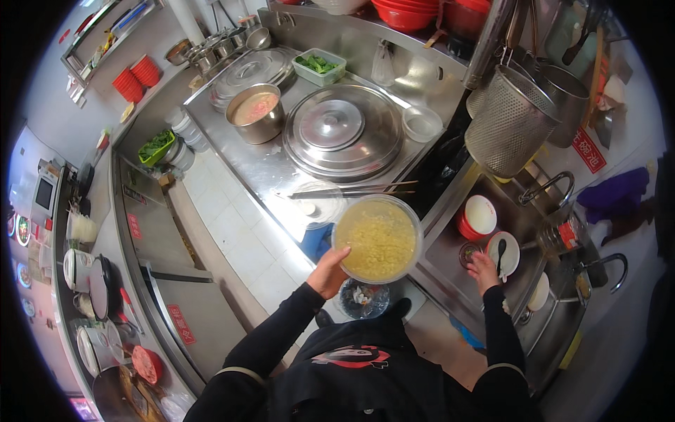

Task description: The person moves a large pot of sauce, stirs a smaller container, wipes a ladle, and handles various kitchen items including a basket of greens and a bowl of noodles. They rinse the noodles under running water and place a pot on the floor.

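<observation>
My left hand (pixel 328 271) grips the near left rim of a round clear plastic tub (pixel 377 239) of yellow, grainy food in liquid. Over the sink's steel drainboard, my right hand (pixel 483 270) is at a small dark-patterned round dish (pixel 469 254); whether the fingers grip it I cannot tell. Beside that hand lies a white bowl (pixel 502 256) with a black spoon (pixel 501 250) in it. Red-and-white bowls (pixel 479 216) stand stacked just beyond. Long chopsticks (pixel 358 190) rest across a clear plastic lid (pixel 319 204) on the steel counter, behind the tub.
A large lidded steel pot (pixel 343 132) is set in the counter, near a steel pot of pinkish contents (pixel 255 113) and a tub of greens (pixel 319 66). Perforated strainers (pixel 509 121) hang above the sink at right. A lined waste bin (pixel 364 299) stands on the floor below the tub.
</observation>
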The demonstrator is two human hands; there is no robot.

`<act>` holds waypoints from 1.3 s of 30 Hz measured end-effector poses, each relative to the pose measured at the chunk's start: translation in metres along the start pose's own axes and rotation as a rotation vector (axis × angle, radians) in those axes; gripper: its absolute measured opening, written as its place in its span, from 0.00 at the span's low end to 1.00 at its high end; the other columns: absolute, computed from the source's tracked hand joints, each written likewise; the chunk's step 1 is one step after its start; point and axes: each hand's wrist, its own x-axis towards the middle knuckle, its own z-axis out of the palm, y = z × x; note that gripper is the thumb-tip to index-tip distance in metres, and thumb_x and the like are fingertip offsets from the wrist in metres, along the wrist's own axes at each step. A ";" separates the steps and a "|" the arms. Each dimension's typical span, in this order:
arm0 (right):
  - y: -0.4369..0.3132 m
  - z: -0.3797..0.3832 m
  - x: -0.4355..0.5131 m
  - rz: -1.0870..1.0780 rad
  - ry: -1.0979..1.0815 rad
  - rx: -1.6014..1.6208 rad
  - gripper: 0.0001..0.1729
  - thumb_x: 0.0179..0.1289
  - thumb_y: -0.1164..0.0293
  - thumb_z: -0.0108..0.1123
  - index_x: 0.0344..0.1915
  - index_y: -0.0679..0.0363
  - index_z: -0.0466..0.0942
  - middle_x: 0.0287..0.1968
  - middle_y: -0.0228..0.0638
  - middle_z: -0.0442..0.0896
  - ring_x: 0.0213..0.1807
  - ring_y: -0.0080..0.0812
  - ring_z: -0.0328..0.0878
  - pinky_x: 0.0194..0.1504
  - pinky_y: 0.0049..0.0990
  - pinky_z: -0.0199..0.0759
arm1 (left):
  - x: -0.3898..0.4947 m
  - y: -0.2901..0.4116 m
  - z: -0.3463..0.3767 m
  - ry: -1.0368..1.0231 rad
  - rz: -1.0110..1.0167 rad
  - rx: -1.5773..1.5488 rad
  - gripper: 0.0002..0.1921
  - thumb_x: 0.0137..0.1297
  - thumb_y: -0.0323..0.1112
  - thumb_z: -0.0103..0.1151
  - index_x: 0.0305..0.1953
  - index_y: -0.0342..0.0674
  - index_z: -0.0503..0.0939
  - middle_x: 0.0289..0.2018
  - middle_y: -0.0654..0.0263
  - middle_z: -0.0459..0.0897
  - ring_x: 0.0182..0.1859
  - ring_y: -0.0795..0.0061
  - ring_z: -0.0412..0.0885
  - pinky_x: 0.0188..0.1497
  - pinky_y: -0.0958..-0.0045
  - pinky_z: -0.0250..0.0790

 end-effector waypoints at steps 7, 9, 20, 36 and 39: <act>-0.013 0.150 -0.111 -0.074 -0.280 0.111 0.16 0.66 0.66 0.51 0.51 0.61 0.71 0.51 0.33 0.75 0.44 0.23 0.74 0.44 0.20 0.68 | -0.059 0.054 -0.057 0.083 0.016 0.114 0.31 0.62 0.47 0.54 0.61 0.37 0.60 0.58 0.59 0.69 0.59 0.64 0.67 0.61 0.57 0.57; -0.032 0.181 -0.131 -0.143 -0.373 0.075 0.17 0.67 0.66 0.50 0.52 0.62 0.70 0.50 0.33 0.75 0.46 0.23 0.74 0.45 0.20 0.68 | -0.070 0.060 -0.066 0.095 0.002 0.136 0.31 0.62 0.47 0.54 0.62 0.37 0.60 0.58 0.59 0.68 0.59 0.64 0.67 0.61 0.56 0.58; -0.078 0.185 -0.174 -0.311 -0.504 -0.142 0.12 0.68 0.63 0.48 0.40 0.61 0.73 0.36 0.25 0.76 0.39 0.17 0.72 0.42 0.19 0.67 | -0.076 0.011 -0.023 -0.016 -0.133 0.170 0.31 0.62 0.48 0.53 0.61 0.35 0.61 0.57 0.60 0.69 0.59 0.66 0.67 0.59 0.58 0.58; 0.024 -0.127 -0.199 -0.339 0.142 -0.065 0.10 0.64 0.68 0.52 0.30 0.64 0.69 0.25 0.29 0.73 0.28 0.18 0.69 0.34 0.21 0.68 | 0.050 -0.232 0.143 -0.467 -0.496 0.218 0.35 0.59 0.39 0.58 0.64 0.42 0.53 0.61 0.60 0.62 0.63 0.63 0.60 0.62 0.57 0.55; 0.042 -0.174 -0.203 -0.337 0.244 -0.058 0.10 0.64 0.68 0.51 0.30 0.64 0.69 0.25 0.29 0.73 0.29 0.19 0.71 0.33 0.22 0.69 | 0.081 -0.284 0.170 -0.422 -0.598 0.287 0.33 0.60 0.38 0.58 0.63 0.43 0.55 0.60 0.64 0.64 0.63 0.65 0.61 0.65 0.57 0.52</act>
